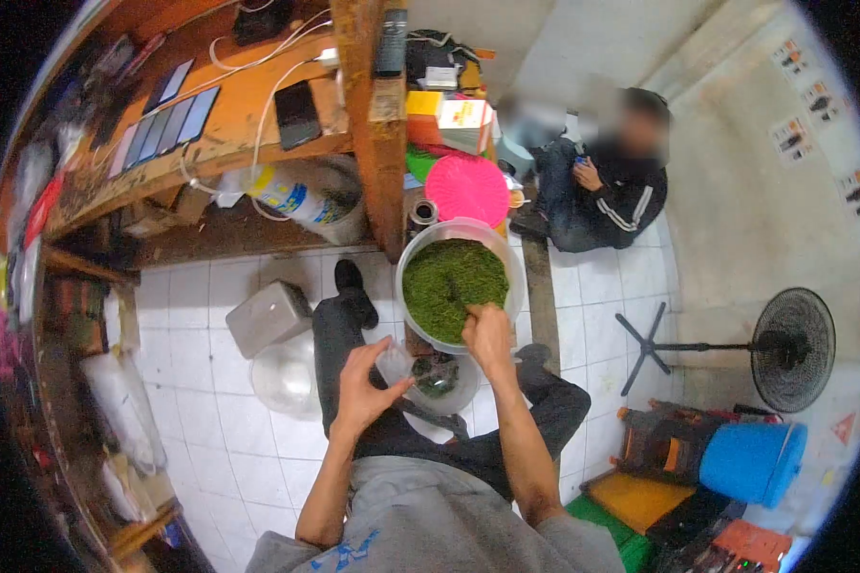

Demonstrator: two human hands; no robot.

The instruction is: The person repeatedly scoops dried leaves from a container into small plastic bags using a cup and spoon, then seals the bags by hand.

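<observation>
A large whitish tub (403, 310) in front of me is filled with finely shredded green material (449, 272). Over its near right edge, my right hand (488, 336) is closed on the handle of a dark spoon (456, 294), whose end sits in the green stuff. My left hand (361, 390) curves its thumb and fingers around a small clear plastic cup (394, 362), held just below the tub. Beneath the cup, between my knees, stands a clear bowl (461, 390) with some dark green bits inside.
Behind the tub lies a pink lid (468, 189). A person (607, 181) sits against the wall at back right. A standing fan (791, 350) and a blue bucket (753, 463) are on the right. Phones (172, 126) lie on a wooden shelf at left, above a grey container (269, 320).
</observation>
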